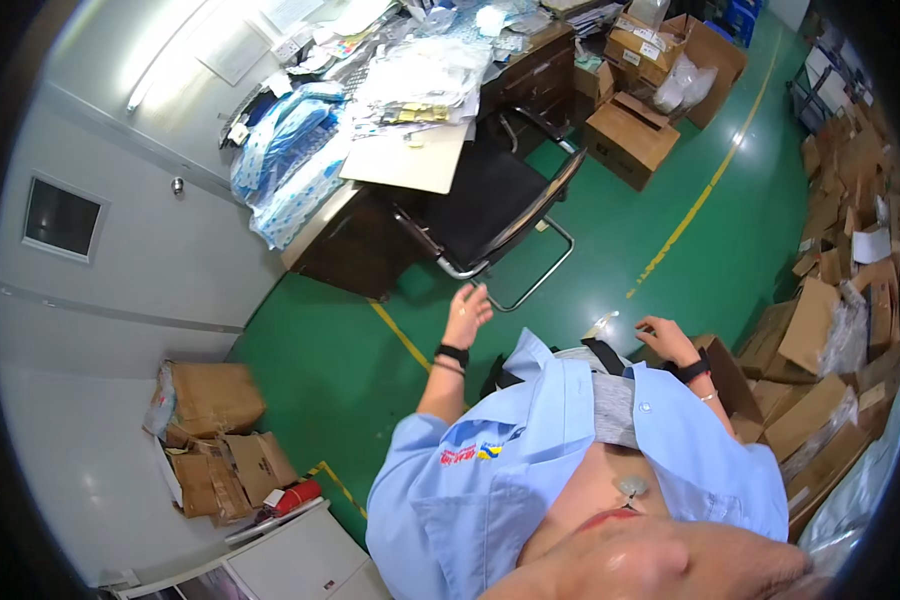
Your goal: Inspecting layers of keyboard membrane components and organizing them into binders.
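My left hand (466,316) hangs in the air in front of me, its fingers loosely bent and apart, with nothing in them. Nearest to it is the black chair (490,195) with a bent metal tube frame; whether they touch I cannot tell. On my other side, my right hand (670,341) is held out beside my waist, fingers spread and curved, holding nothing. Dark bands circle both wrists. Behind the chair stands a dark wooden desk (342,243), heaped with plastic bags (420,85), papers and blue-patterned packaging (285,145). A cream board (402,163) juts over its edge.
Cardboard boxes (632,140) sit right of the desk. Piled cartons and plastic (850,300) line the right side. More boxes (215,397) lean by the left wall, near a red cylinder (298,496) and a white cabinet (305,550). Yellow lines (705,200) cross the green floor.
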### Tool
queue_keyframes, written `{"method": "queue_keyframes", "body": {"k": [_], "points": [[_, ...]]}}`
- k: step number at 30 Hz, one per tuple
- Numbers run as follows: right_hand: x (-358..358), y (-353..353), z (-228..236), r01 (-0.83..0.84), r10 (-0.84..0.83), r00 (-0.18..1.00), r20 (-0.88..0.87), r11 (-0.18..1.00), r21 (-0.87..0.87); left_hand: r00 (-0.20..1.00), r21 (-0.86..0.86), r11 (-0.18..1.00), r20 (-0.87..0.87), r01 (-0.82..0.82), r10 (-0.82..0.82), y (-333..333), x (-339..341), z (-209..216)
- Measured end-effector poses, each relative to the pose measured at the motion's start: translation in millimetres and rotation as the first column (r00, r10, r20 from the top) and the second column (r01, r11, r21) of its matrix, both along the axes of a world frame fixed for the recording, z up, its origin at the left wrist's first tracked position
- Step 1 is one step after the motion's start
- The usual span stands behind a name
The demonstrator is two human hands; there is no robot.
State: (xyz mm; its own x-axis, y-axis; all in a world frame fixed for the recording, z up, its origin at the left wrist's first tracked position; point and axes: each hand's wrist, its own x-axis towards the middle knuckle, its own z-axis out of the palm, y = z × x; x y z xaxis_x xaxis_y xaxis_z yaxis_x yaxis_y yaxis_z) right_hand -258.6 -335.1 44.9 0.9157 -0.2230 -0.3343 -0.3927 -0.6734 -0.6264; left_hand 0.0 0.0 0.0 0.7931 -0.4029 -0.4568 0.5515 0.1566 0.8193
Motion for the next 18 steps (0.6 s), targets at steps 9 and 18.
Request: {"method": "queue_keyframes", "body": {"k": [9,18], "points": [[18.0,-142.9,-29.0,0.156,-0.136,0.984,-0.114,0.967,0.199,0.969,0.037,0.972,-0.084,-0.231,0.234,-162.6,160.9,1.0],[159.1,-288.3,7.9,0.18,-0.165,0.98,-0.114,0.973,0.144,0.762,-0.01,0.783,-0.24,-0.621,0.602,-239.2,306.8,-31.2]]}}
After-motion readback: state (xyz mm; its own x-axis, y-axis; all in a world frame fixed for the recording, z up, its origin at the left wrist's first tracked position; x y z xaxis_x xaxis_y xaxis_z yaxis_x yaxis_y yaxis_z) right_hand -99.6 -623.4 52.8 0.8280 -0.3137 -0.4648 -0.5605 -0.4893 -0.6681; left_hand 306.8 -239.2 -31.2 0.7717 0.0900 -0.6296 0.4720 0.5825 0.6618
